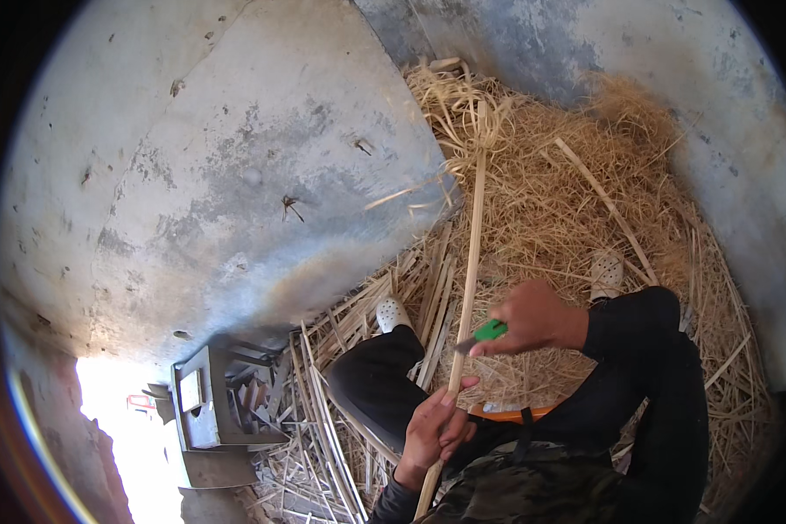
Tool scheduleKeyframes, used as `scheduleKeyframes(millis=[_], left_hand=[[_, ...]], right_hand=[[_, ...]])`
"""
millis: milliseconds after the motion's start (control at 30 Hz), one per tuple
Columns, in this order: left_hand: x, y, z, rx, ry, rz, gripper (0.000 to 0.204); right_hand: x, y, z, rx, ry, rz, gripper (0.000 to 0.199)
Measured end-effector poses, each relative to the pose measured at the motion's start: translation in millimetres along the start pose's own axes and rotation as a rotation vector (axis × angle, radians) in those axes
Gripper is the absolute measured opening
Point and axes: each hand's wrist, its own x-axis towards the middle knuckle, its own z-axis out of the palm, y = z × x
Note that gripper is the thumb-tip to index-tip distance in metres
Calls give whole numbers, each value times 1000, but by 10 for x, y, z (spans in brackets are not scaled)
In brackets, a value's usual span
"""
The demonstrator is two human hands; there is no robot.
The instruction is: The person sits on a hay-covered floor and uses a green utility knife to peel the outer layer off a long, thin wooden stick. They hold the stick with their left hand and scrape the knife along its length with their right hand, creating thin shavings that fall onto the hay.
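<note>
Close above the legs, a head-worn fisheye looks down toward straw.

A long, slender, pale strip of what is looking like wood or bamboo is running nearly straight up the middle of the view, its far end leaning slightly right and its near end passing out at the lower edge. A small knife with a bright green handle is pointing leftward from the strip's right side, its short dark blade meeting the strip below mid-length, its handle showing only partly.
</note>
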Motion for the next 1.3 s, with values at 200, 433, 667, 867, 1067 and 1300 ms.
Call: scheduleKeyframes(millis=[200,433,667,867,1067,1300], left_hand=[[8,14,43,4,-7,36,44],[-40,21,59,30,9,6,44],[-9,-29,6,-51,-18,16,39],[33,-148,-67,-447,-192,-27,31],[-51,-158,-8,-429,-188,-102,30],[-103,-174,-7,-411,-160,-140,31]], right_hand=[[177,295,-16,57,32,160,71],[267,394,7,92,109,250,72],[86,-60,122,55,66,-54,76],[248,410,-6,48,20,284,75],[195,349,98,-90,116,166,82],[174,420,-23,30,113,159,85]])
